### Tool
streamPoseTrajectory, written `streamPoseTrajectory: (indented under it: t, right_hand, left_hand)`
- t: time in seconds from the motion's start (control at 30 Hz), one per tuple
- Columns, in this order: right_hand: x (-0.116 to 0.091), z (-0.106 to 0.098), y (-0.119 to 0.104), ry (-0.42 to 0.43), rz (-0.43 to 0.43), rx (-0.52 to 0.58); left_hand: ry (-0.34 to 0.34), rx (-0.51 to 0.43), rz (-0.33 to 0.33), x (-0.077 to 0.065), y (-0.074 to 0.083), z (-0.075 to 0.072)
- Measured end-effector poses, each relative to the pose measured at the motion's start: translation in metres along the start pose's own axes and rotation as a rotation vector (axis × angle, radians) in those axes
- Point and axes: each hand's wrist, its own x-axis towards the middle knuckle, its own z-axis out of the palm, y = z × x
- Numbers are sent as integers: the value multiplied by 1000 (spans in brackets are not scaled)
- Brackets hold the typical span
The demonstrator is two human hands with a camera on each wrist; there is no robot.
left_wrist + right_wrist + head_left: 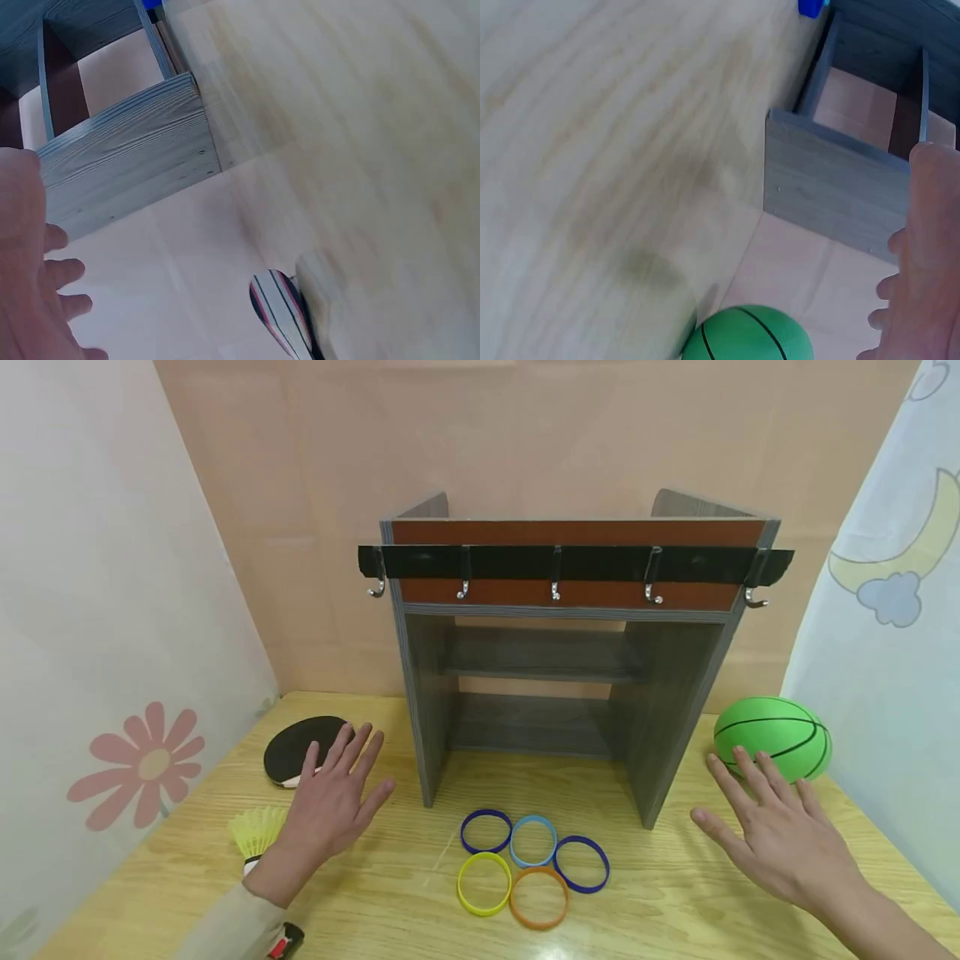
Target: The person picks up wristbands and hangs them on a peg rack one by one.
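Observation:
My left hand is spread flat in the air over the left part of the table, fingers straight, holding nothing. Beyond its fingertips lies a black table tennis paddle; a yellow shuttlecock is beside the wrist, partly covered by the forearm. On the right, my other hand is likewise spread and bare, its fingertips overlapping a green ball with black lines in the head view. Between the hands, several silicone wristbands lie on the wood, including a yellow one, an orange one and a light blue one.
A grey wooden shelf unit stands at the back centre. Across its brown front runs a black strip bearing several silver hooks. Fabric walls enclose the table on the left, back and right.

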Motion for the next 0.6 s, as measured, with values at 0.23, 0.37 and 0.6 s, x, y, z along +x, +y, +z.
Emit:
streamPoseTrajectory:
  t: [0.23,0.37,0.6]
  right_hand:
    - [1,7,-21,249,-148,88]
    - [3,17,-39,292,-249,138]
    - [9,37,-67,99,-262,314]
  left_hand:
    - [239,-208,81,12,4,-1]
    - [395,-346,111,21,9,1]
    - [576,-676,139,43,24,-1]
